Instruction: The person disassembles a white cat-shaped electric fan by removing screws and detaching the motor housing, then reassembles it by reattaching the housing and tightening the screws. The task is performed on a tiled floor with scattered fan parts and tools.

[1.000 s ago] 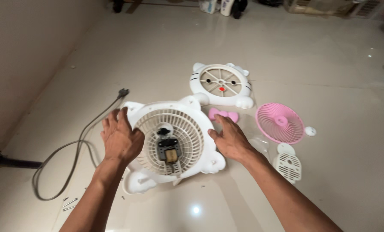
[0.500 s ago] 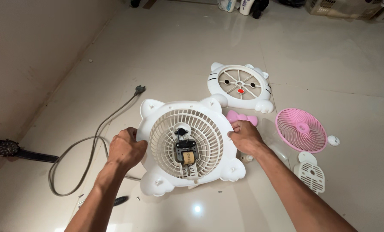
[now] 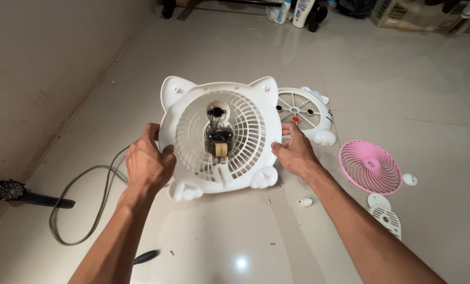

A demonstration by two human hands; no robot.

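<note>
Gripping white cat-eared fan housing (image 3: 220, 139) on both sides, left hand (image 3: 148, 164) and right hand (image 3: 294, 152) closed around rim, motor (image 3: 218, 142) facing up, pink fan blade (image 3: 370, 166) nearby.

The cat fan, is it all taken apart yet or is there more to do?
Partly. The cat-face front cover, pink blade and a small round cap already lie loose on the floor. The left hand and right hand hold the white rear housing tilted up. Its motor and grey cord remain attached.
</note>
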